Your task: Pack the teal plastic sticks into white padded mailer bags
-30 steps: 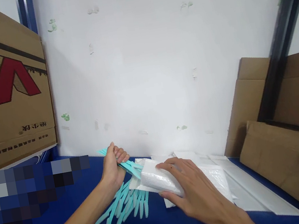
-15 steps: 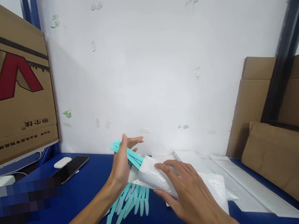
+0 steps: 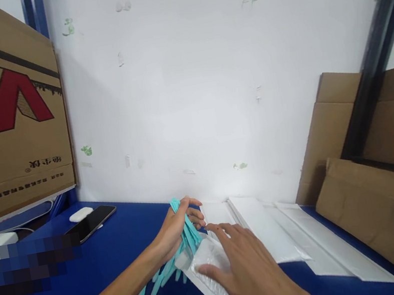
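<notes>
One teal bundle (image 3: 189, 230) swung steeper, left fingers (image 3: 195, 214) around it; right fingers (image 3: 218, 235) holding one white pouch (image 3: 210, 254).

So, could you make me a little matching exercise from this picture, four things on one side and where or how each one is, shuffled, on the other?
Things
1. Phone
2. Bundle of turquoise sticks
3. Bubble-wrap pouch
4. Printed carton

Places and colours
A. Under the right hand
B. Brown, with a red and striped mark
C. Lying on the blue table, dark screen up
D. Held in the left hand

Right pairs: 1-C, 2-D, 3-A, 4-B
</notes>
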`<action>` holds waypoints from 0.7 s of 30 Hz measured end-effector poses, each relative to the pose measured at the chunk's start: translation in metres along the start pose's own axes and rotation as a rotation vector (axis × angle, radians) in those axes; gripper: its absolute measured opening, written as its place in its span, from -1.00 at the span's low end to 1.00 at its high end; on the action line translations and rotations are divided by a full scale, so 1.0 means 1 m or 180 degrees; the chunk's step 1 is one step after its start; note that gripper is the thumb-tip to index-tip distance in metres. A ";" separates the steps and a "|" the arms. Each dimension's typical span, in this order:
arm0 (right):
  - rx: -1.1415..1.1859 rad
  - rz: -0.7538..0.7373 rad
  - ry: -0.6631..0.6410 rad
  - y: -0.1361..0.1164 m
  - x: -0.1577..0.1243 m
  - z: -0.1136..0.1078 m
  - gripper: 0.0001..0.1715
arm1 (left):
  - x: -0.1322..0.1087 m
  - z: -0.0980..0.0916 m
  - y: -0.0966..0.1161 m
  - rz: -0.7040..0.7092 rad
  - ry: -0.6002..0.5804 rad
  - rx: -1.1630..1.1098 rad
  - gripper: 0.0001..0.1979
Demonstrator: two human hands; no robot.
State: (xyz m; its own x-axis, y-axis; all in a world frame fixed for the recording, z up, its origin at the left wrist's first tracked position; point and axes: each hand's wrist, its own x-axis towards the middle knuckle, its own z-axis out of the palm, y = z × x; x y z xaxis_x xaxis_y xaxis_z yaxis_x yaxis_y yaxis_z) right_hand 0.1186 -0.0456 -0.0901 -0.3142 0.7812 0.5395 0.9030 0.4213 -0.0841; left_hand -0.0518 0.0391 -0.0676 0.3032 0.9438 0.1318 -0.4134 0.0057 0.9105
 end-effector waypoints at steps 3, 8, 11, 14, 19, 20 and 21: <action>-0.0149 0.0139 -0.0288 0.000 -0.006 0.014 0.09 | -0.001 0.001 -0.001 -0.0005 0.0064 -0.0176 -0.69; 0.0195 0.0189 -0.0125 -0.003 -0.006 0.014 -0.11 | 0.001 -0.001 -0.001 -0.0141 0.0145 -0.0637 -0.74; 0.0412 0.0231 0.0011 -0.005 -0.003 0.007 -0.29 | 0.002 -0.001 -0.001 -0.0194 0.0083 -0.0639 -0.71; 0.0601 0.0156 0.0038 -0.007 0.001 0.002 -0.44 | 0.001 -0.002 -0.002 0.0109 0.0033 0.0146 -0.65; 0.0710 0.0191 0.0118 -0.008 0.004 -0.002 -0.46 | -0.003 -0.005 0.005 0.0239 -0.0028 0.1295 -0.60; 0.0732 0.0201 0.0127 -0.008 0.003 -0.003 -0.45 | -0.004 -0.005 0.007 0.0162 -0.0113 0.1315 -0.58; 0.0761 0.0198 0.0141 -0.008 0.003 -0.003 -0.44 | -0.005 -0.004 0.008 0.0101 -0.0203 0.1293 -0.56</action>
State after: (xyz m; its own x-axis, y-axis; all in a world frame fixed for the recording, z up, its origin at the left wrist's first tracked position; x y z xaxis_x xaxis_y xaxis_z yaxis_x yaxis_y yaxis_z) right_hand 0.1110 -0.0481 -0.0847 -0.2423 0.7902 0.5630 0.8236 0.4742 -0.3112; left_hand -0.0604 0.0357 -0.0622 0.3538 0.9189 0.1748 -0.0548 -0.1662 0.9846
